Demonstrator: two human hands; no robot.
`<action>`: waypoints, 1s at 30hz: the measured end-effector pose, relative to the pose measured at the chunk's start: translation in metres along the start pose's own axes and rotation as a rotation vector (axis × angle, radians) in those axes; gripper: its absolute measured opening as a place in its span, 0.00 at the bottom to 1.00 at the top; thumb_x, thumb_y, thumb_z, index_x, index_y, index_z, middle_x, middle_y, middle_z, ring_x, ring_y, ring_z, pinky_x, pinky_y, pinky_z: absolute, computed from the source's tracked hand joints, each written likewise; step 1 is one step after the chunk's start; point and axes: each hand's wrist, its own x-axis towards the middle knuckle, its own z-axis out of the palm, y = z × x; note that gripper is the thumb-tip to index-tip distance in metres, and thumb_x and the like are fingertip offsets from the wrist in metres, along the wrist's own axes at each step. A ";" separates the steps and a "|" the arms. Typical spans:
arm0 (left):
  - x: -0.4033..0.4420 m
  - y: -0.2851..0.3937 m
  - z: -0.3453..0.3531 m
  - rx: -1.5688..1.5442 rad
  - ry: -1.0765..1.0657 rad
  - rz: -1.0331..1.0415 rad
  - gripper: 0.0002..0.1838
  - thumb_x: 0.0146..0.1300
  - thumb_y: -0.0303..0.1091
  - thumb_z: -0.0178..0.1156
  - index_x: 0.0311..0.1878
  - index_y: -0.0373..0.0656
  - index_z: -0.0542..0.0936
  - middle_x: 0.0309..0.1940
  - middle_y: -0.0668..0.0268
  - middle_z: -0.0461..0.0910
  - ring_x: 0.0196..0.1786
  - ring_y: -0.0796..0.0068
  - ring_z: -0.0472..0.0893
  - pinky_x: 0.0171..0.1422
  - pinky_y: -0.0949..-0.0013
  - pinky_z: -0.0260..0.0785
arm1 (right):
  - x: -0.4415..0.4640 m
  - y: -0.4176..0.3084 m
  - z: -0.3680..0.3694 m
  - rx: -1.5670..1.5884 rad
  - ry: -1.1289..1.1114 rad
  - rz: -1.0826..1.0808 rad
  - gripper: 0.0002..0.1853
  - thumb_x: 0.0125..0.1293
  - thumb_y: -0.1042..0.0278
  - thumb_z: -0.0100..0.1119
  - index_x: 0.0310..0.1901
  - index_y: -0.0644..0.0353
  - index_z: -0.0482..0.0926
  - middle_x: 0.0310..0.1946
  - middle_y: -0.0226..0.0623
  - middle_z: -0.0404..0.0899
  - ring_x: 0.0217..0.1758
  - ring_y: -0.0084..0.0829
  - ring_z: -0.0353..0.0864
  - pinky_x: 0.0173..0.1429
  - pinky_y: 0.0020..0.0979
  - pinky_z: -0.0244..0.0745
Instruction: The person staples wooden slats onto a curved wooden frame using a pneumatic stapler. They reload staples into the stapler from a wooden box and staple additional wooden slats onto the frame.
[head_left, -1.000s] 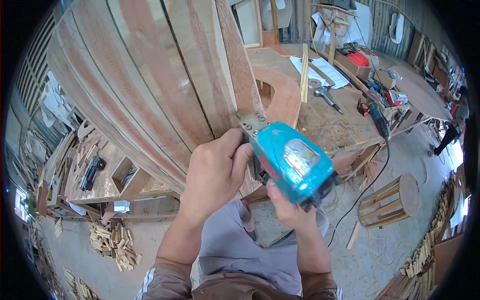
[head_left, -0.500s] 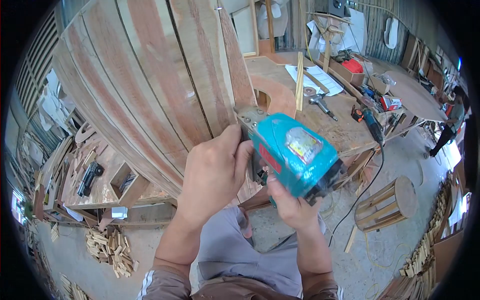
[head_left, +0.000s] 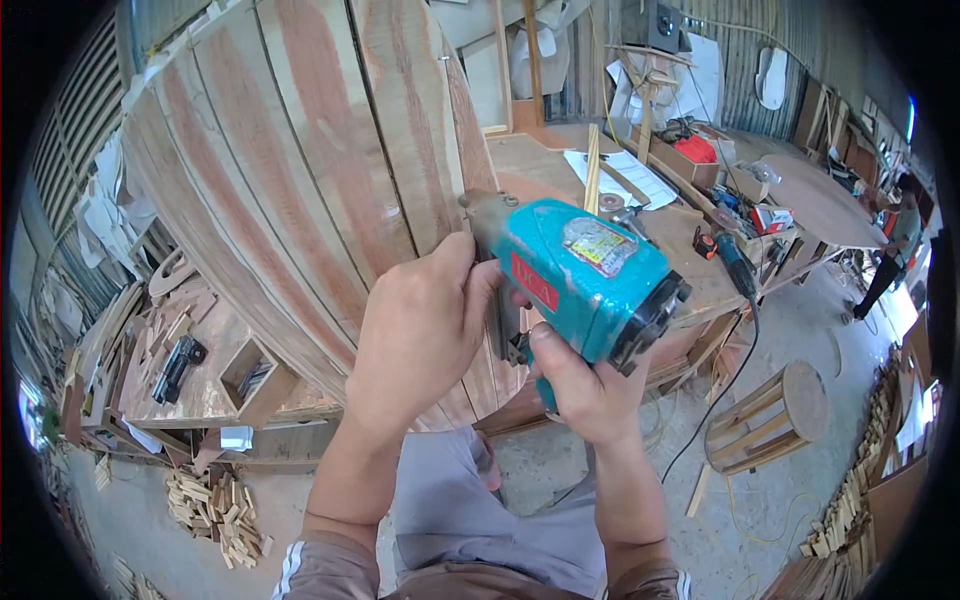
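A teal nail gun (head_left: 580, 270) with a red label is gripped by my right hand (head_left: 590, 385), its blurred nose against the right edge of a curved panel of wooden strips (head_left: 320, 150). My left hand (head_left: 415, 330) is closed at the panel's edge, just left of the gun's nose, thumb and forefinger pressed together. Whatever lies between those fingers is hidden. Dark gaps run between some strips.
Behind, a workbench (head_left: 670, 270) holds papers (head_left: 635, 180), a corded tool (head_left: 737, 265) and a tape measure. At left, a second nail gun (head_left: 180, 368) lies by a wooden box (head_left: 255, 378). A slatted drum (head_left: 768, 418) stands on the floor; a person (head_left: 890, 250) is at far right.
The nail gun has turned, showing more of its red-labelled side, and its nose sits slightly higher. The view has shifted a little. My left hand stays at the panel's edge.
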 end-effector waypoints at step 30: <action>0.030 0.014 -0.022 0.036 0.122 0.111 0.12 0.71 0.34 0.57 0.35 0.34 0.74 0.22 0.44 0.78 0.29 0.40 0.80 0.34 0.47 0.71 | 0.039 -0.034 0.005 -0.017 0.025 -0.063 0.12 0.60 0.74 0.64 0.46 0.67 0.82 0.38 0.37 0.86 0.40 0.26 0.84 0.47 0.31 0.77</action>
